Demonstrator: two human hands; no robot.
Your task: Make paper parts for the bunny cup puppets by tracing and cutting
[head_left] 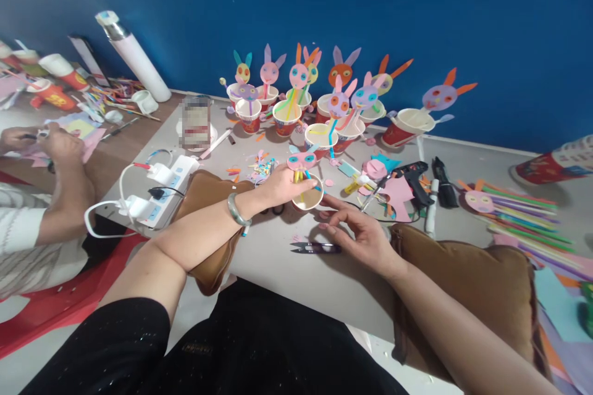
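— Cups first: where is the one being worked on?

— Near the table's middle, at about twelve o'clock from the person's lap: a small white paper cup (309, 199) with a pink paper rabbit face (301, 160) standing up out of it on coloured straws. A crowd of like rabbit cups in red and white paper (296, 112) stands beyond it at twelve, against the blue wall (324, 6).

— How would it handle?

— Light and flimsy, I judge. Thin paper walls would dent under a squeeze, and with that face on top it looks ready to tip. The rim or the upper wall seems the safest place to take it, gently; the straws are too bendy to lift it by.

— And the hands?

— The left hand (283, 185), a pale green bangle (237, 210) on its wrist, is half curled, fingers lying over the cup's near rim at nine o'clock and against the straws: more a steadying touch than a firm grip. The right hand (359, 231) lies nearly flat and open on the grey tabletop (278, 259), holding nothing, forefinger stretched toward the cup's foot from four o'clock.

— Anything close by?

— Small purple-handled thread snips (315, 248) at six o'clock of the cup, just beside the right hand's fingers. A black glue gun (412, 174) lies off at two o'clock. Another person's hand (62, 143) works far off at nine.
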